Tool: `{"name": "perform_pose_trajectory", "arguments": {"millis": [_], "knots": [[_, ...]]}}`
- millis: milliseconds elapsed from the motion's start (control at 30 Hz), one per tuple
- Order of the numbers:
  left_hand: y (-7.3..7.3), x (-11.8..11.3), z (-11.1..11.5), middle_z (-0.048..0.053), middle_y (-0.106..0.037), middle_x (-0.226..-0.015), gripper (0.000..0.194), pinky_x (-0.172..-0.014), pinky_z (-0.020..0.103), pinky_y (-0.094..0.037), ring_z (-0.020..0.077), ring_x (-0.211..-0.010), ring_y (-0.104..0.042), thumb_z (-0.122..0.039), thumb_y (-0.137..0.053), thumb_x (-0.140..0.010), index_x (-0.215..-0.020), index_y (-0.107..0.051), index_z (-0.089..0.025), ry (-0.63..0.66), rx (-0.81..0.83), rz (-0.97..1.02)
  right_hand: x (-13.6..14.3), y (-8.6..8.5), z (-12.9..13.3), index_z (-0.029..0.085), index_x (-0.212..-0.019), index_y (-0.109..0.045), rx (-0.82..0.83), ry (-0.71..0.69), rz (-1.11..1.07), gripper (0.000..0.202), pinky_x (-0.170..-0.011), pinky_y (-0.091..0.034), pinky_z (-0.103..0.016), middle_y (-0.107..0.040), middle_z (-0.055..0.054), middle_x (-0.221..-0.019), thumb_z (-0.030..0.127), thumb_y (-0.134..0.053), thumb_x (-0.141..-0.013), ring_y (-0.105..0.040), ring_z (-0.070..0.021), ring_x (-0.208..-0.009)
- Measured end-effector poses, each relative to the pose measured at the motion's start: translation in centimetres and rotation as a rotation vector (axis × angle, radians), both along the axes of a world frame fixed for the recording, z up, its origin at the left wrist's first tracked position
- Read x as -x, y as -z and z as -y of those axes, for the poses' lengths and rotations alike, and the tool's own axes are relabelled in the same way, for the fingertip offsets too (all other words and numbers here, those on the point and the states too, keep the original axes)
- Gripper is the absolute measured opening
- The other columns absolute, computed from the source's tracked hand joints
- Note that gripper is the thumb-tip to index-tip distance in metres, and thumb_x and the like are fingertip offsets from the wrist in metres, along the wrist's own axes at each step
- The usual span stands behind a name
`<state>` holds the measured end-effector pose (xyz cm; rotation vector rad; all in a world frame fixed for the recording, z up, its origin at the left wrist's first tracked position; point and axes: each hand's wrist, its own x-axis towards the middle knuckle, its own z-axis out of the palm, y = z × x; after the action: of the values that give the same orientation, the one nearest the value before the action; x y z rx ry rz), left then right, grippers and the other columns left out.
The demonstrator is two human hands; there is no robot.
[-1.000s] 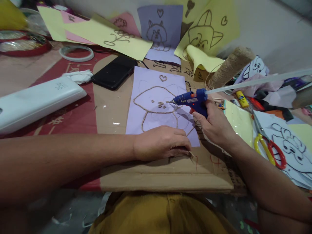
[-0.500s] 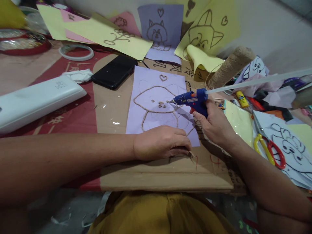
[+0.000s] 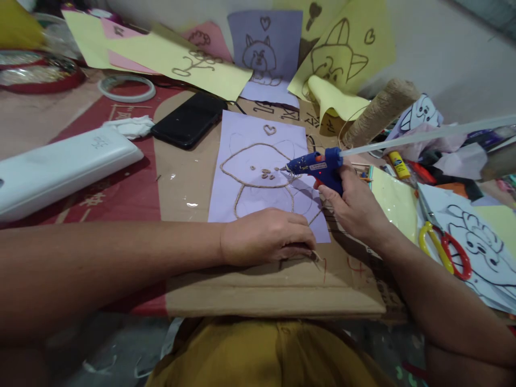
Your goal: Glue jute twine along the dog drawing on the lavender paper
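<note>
A purple sheet [image 3: 262, 129] lies on the cardboard, bearing a twine outline of an animal's head and body, with a small twine heart above. Wrapped round the handle of a blue glue gun [image 3: 316, 164], my right hand [image 3: 357, 201] holds it with the nozzle tip at the face, near the right eye. A long clear glue stick [image 3: 423, 134] sticks out of its back. My left hand [image 3: 270, 236] rests over the lower edge of the sheet, fingers closed on a piece of twine [image 3: 317, 257] whose end shows at the fingertips.
A black phone [image 3: 189, 119] and a white device [image 3: 68, 166] lie left. Roll of twine [image 3: 382, 110], yellow glue tube [image 3: 399, 164] and red-and-yellow scissors [image 3: 445, 244] are right. Finished twine pictures [image 3: 264, 54] lean at the back. A tape ring [image 3: 127, 97] sits back left.
</note>
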<state>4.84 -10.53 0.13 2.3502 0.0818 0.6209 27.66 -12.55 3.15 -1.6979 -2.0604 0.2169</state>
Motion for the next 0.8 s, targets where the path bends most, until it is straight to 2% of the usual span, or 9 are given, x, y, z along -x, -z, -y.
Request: {"name": "perform_pose_trajectory", "arguments": {"millis": [200,367,600,800], "knots": [[0.0,-0.08,0.0,0.009,-0.075,-0.096,0.018,-0.076,0.021,-0.051,0.0137,-0.083,-0.069,-0.021,-0.062,-0.102,-0.103,-0.076,-0.009,0.015,0.0,0.011,-0.1,0.09,-0.07,0.018,-0.135,-0.056,-0.008,0.002,-0.005,0.043,-0.097,-0.053,-0.054,-0.07,-0.016,-0.123,0.038,-0.054,-0.097,-0.066,-0.0354,-0.11],[0.11,-0.12,-0.06,0.008,-0.075,-0.096,0.017,-0.076,0.02,-0.051,0.0131,-0.083,-0.069,-0.021,-0.061,-0.102,-0.104,-0.075,-0.012,0.009,0.006,0.002,0.26,-0.15,0.01,0.018,-0.137,-0.055,0.003,0.01,-0.011,0.045,-0.103,-0.051,-0.058,-0.068,-0.018,-0.13,0.038,-0.053,-0.097,-0.064,-0.037,-0.118],[-0.03,-0.06,-0.01,0.008,-0.075,-0.097,0.017,-0.077,0.021,-0.051,0.0133,-0.084,-0.068,-0.022,-0.06,-0.103,-0.104,-0.075,-0.013,0.013,0.02,-0.012,0.5,-0.33,0.1,0.02,-0.141,-0.054,0.031,0.014,-0.025,0.048,-0.109,-0.047,-0.063,-0.068,-0.017,-0.131,0.041,-0.053,-0.097,-0.061,-0.0403,-0.125],[-0.07,-0.02,0.02,0.008,-0.075,-0.097,0.018,-0.077,0.02,-0.051,0.0133,-0.084,-0.068,-0.021,-0.06,-0.103,-0.105,-0.075,-0.013,0.01,0.015,-0.013,0.43,-0.34,0.11,0.017,-0.141,-0.054,0.021,0.019,-0.026,0.05,-0.108,-0.047,-0.061,-0.067,-0.018,-0.134,0.041,-0.052,-0.097,-0.062,-0.04,-0.125]]}}
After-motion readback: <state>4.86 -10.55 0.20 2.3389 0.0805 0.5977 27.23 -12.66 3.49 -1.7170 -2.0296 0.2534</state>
